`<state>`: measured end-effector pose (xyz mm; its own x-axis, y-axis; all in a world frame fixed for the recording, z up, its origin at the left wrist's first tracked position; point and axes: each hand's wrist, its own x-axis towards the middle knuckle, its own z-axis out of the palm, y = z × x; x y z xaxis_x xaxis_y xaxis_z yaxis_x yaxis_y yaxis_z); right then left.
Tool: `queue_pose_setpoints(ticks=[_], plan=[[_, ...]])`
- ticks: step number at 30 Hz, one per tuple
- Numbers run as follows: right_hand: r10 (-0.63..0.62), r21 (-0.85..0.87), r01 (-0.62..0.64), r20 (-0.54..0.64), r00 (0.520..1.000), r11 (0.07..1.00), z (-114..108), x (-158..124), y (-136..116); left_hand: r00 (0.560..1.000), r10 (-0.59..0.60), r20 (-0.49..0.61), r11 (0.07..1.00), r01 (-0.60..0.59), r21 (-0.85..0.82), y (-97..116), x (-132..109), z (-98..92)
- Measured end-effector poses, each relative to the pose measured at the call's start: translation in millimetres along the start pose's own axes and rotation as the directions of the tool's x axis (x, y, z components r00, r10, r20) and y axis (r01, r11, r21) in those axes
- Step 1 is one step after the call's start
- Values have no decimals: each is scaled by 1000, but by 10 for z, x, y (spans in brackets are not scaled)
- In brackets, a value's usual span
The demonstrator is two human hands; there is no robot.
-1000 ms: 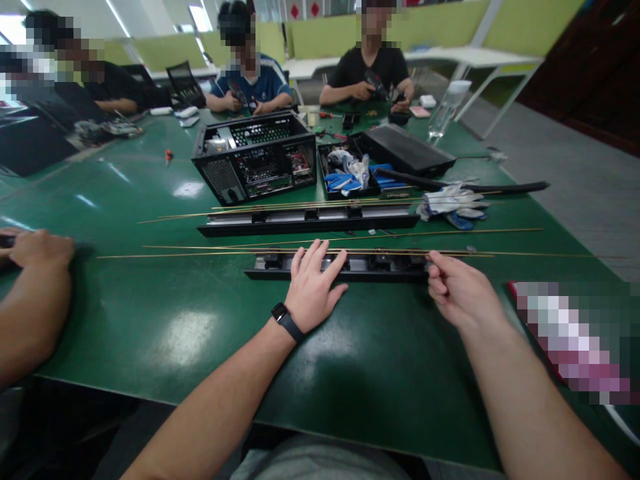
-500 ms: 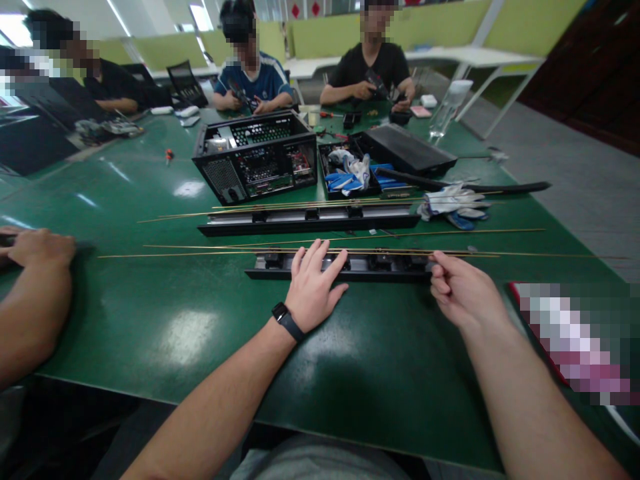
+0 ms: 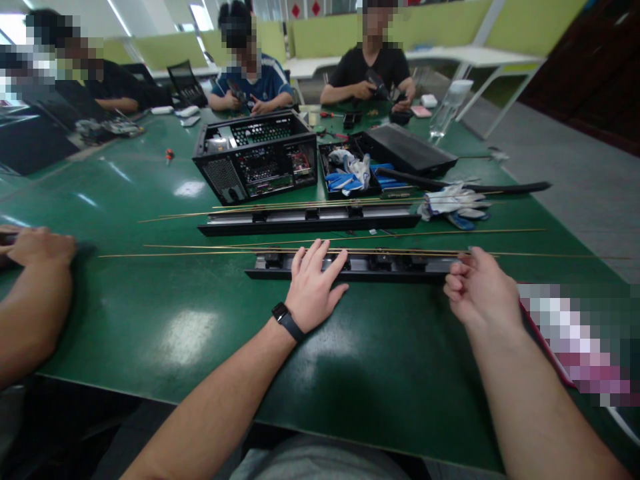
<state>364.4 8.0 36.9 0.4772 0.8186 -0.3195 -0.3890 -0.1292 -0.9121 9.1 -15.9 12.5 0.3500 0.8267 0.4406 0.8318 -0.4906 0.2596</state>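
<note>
A long black channel rail (image 3: 390,275) with several dark blocks inside lies across the table before me. My left hand (image 3: 311,290) rests flat on its middle, fingers spread, with a watch (image 3: 288,322) on the wrist. Thin brass-coloured rods (image 3: 150,254) run lengthwise along the rail and stick out past its ends. At the rail's right end is my right hand (image 3: 477,287), its fingers curled in and pinched together beside the rods. Whatever it grips is hidden by the fingers.
Behind lies a second black rail (image 3: 310,229) with more rods. Farther back are an opened computer case (image 3: 255,160), a box with gloves (image 3: 350,173), loose gloves (image 3: 455,200) and a clear bottle (image 3: 447,110). A person's arm (image 3: 43,287) lies at left; several people sit around.
My right hand has slid to the right along the rail, uncovering more of its right end. My left hand has stayed in place on the rail.
</note>
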Motion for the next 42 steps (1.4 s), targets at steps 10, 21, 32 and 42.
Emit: queue_pose_setpoints(ticks=[10,21,32,42], plan=[[77,-74,-73,52,996,995,278,-305,-33,1000,3,0,1000,-3,-2,6,3,-7],[84,-56,-80,84,993,995,236,-251,-9,1000,7,11,1000,-7,4,5,10,-23],[66,-28,-65,66,996,998,222,-221,18,1000,10,7,1000,-10,6,-3,5,-13],[83,-11,-82,47,995,997,237,-236,5,1000,6,10,1000,-6,10,-4,5,-11]])
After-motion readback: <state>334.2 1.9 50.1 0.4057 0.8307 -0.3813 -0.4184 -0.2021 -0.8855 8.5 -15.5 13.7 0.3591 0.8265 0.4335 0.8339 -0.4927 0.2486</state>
